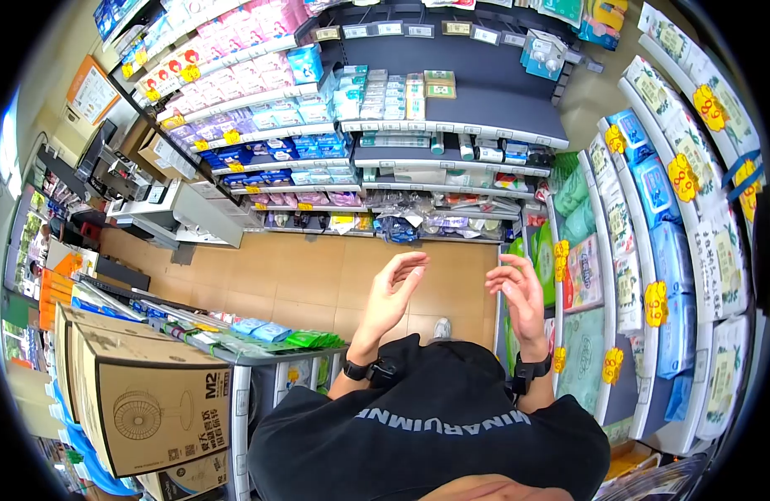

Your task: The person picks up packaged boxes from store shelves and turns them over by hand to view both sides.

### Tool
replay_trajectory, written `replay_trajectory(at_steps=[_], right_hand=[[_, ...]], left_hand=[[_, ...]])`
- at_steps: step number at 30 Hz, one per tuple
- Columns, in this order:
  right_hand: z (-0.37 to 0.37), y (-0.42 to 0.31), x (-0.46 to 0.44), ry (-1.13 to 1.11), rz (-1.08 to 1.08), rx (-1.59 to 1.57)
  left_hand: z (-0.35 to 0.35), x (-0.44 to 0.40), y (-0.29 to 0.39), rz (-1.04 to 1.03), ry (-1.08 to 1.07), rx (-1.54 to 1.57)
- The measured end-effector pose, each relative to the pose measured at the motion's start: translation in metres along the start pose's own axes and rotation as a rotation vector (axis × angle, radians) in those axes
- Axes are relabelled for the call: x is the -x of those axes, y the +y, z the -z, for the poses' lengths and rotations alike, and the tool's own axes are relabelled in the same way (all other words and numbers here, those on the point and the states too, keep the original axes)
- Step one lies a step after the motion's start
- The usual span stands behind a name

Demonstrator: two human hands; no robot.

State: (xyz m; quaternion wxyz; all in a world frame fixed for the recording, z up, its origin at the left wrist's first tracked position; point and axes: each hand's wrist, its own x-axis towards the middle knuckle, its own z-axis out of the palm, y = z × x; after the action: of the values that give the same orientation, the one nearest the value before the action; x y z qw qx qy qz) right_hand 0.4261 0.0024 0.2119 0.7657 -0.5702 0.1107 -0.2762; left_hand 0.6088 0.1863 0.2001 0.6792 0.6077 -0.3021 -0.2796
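Observation:
Both of my hands are raised in front of my black shirt (435, 417), over the tiled floor (318, 267). My left hand (391, 292) has its fingers stretched out and the thumb apart, with nothing in it. Opposite it, my right hand (518, 296) is held up with loosely bent, parted fingers, also holding nothing. A black band (531, 369) circles the right wrist, and a black strap with a small device (376, 370) is on the left. Nearest to my right hand are green packages (543, 259) on the right-hand shelf; no contact with them shows.
Ahead stands a shelf unit (451, 134) with boxed goods. Tissue packs (656, 192) and yellow price tags (655, 303) line the right shelves. A fan carton (151, 409) sits at left by a low rack (260, 355). A white counter (176, 213) is further back.

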Motion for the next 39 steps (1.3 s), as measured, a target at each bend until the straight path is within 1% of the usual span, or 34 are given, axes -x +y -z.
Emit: replay_trajectory(at_steps=[6,11,13,17,22,25,31,33,38,39], right_hand=[[0.037,-0.003,-0.04,-0.01,-0.026,-0.01],[0.071,0.011,-0.058,0.004,-0.087,-0.06],[0.078,0.017,-0.061,0.007,-0.13,-0.091],[0.092,0.023,-0.078,0.04,-0.181,-0.039],[0.101,0.028,-0.113,0.029,-0.205,-0.02],[0.099,0.028,-0.136,-0.016,-0.197,0.019],[0.101,0.047,-0.191,-0.064,-0.241,0.046],[0.103,0.051,-0.219,-0.091,-0.292,-0.078],[0.099,0.057,-0.299,-0.122,-0.245,-0.009],[0.099,0.062,-0.317,-0.13,-0.233,0.053]], left_hand=[[-0.031,-0.053,-0.016,0.009,-0.019,0.002],[-0.053,-0.086,-0.03,0.018,-0.011,-0.037],[-0.06,-0.092,-0.034,0.049,-0.007,-0.051],[-0.065,-0.108,-0.034,0.105,0.003,-0.062],[-0.063,-0.131,-0.039,0.124,0.059,-0.075],[-0.062,-0.147,-0.04,0.125,0.063,-0.063],[-0.055,-0.193,-0.044,0.076,0.092,-0.032],[-0.049,-0.213,-0.04,0.021,0.044,-0.102],[-0.033,-0.263,-0.023,0.009,-0.008,-0.111],[-0.029,-0.272,-0.02,0.01,-0.009,-0.11]])
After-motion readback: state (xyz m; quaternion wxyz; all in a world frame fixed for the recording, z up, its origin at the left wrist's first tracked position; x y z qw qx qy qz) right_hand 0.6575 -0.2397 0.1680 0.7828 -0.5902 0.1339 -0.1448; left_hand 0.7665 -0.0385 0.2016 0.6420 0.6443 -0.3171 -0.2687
